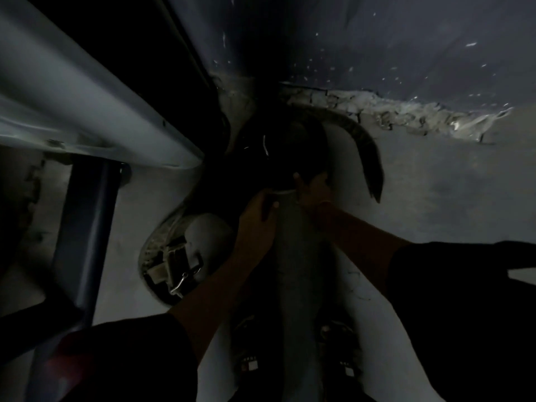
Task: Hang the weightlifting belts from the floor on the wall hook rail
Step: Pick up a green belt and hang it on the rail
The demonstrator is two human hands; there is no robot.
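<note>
A dim room with a pale grey concrete floor [435, 184] meeting a dark blue-grey wall [406, 39] along a crumbling edge. A dark, curved leather weightlifting belt [290, 146] lies on the floor just below that wall. Both hands reach down to the belt's near edge: the left hand [258, 219] curls its fingers around the edge, and the right hand [313, 190] presses against it beside the left; its grip is too dark to judge. Left of this belt lies a worn pale belt with a metal buckle [174, 262], beside a grey metal frame [87, 82].
</note>
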